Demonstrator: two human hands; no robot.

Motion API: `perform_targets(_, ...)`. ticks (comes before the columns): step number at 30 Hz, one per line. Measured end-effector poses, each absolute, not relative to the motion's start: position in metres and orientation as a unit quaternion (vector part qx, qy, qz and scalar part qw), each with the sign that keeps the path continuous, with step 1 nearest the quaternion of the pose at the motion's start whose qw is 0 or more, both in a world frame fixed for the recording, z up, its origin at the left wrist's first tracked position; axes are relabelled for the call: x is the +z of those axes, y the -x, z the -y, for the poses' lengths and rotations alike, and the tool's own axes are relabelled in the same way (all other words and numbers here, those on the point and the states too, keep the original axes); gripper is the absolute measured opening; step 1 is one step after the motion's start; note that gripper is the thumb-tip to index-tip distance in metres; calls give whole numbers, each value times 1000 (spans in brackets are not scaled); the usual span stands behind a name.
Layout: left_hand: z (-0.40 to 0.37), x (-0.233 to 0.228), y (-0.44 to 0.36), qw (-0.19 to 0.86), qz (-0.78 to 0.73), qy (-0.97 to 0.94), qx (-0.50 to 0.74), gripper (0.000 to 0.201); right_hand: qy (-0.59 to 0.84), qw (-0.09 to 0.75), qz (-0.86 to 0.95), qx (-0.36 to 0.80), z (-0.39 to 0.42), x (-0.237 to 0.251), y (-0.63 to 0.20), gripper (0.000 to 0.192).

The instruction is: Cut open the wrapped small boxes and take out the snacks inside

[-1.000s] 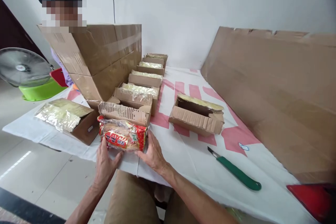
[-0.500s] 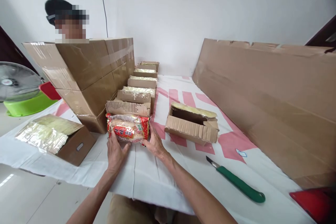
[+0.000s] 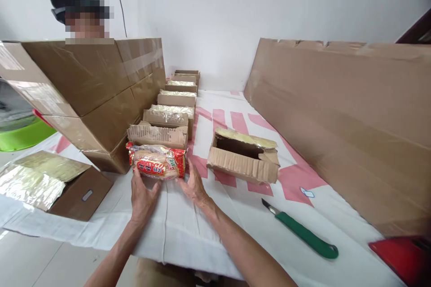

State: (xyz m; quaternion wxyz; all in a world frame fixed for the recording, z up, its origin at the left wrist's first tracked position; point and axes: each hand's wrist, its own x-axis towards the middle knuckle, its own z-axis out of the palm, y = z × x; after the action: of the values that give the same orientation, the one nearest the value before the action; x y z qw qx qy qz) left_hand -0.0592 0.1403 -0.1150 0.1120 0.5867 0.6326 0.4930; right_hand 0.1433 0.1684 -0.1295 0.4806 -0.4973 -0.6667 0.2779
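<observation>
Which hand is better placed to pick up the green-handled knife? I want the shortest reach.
Probably the right hand: the green-handled knife lies to its right, while the left hand is farther, across the red snack packet.

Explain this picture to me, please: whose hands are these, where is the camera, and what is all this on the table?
The camera sits on a person's head, looking down at their own bare hands. The left hand and right hand grip a red snack packet at either end on a white table cloth. Behind it runs a row of small open boxes; another open box stands to the right. A green-handled knife lies nearby. Big taped cartons stand left, with another person behind them.
</observation>
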Motion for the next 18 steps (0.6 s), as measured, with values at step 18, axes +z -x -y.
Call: perform_targets(18,-94,-87,-62,207,-485,-707,472,57,628,521,569,103,27,-39,-358,23)
